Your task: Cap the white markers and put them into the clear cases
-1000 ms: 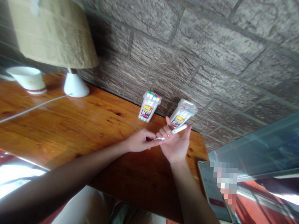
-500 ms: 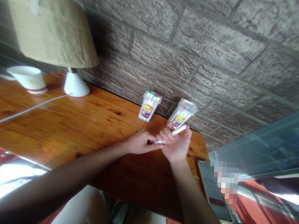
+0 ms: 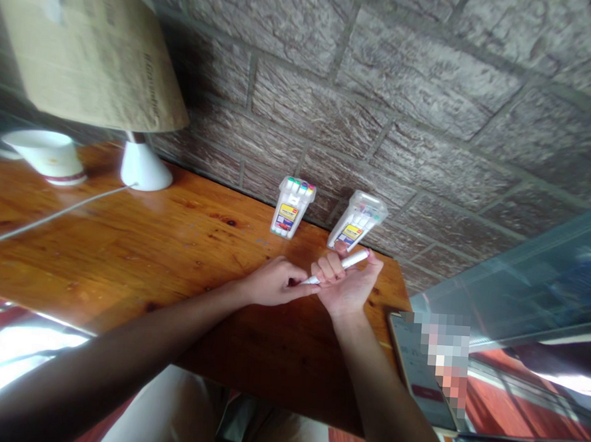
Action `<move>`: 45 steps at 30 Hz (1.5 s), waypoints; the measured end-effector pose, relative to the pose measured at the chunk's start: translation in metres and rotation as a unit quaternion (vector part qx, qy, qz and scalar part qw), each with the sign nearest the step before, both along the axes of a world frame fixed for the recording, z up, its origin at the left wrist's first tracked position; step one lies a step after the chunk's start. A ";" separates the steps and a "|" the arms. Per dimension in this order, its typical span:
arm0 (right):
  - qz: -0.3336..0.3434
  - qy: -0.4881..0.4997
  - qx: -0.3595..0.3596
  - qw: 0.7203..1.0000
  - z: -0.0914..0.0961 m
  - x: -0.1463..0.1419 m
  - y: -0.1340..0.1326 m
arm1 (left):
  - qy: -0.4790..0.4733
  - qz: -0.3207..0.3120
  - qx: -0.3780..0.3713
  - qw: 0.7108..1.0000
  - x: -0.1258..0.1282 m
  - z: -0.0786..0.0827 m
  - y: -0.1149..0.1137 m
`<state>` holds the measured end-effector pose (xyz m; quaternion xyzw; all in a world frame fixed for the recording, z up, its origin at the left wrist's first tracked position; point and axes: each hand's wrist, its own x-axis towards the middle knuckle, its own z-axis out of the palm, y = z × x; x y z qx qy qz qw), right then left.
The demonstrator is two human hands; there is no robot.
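Observation:
A white marker (image 3: 354, 258) with a pink end lies slanted between my two hands, above the front part of the table. My right hand (image 3: 345, 285), palm turned up, has its fingers curled round the barrel and the thumb at the pink end. At the lower end, my left hand (image 3: 278, 281) pinches the marker between thumb and fingers. Behind the hands stand two clear plastic marker cases with yellow and blue labels. The left case (image 3: 292, 209) shows several coloured marker ends; the right case (image 3: 358, 219) is partly covered by my right fingers.
On the wooden table (image 3: 189, 234), a lamp (image 3: 143, 165) and a white paper cup (image 3: 49, 156) stand at the left, with a cable (image 3: 50, 218) crossing the top. A brick wall (image 3: 292, 114) rises behind. A tablet-like device (image 3: 419, 368) lies at the right edge.
The view has shifted slightly. Both hands keep nearly the same hold on the marker, and the cases stand where they were.

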<state>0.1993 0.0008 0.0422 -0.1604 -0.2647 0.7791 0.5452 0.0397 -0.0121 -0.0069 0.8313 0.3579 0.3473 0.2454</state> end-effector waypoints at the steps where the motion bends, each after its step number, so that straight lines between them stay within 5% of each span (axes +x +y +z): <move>1: 0.000 0.005 0.002 1.000 -0.001 0.000 0.000 | 0.001 0.002 -0.001 1.000 0.000 0.000 0.000; 12: 0.042 0.009 0.030 0.999 -0.002 0.001 0.002 | -0.004 0.015 -0.001 1.000 0.003 0.004 -0.002; 45: 0.024 -0.029 0.046 0.998 -0.001 0.000 0.002 | -0.019 0.006 -0.019 1.000 0.004 0.007 -0.004</move>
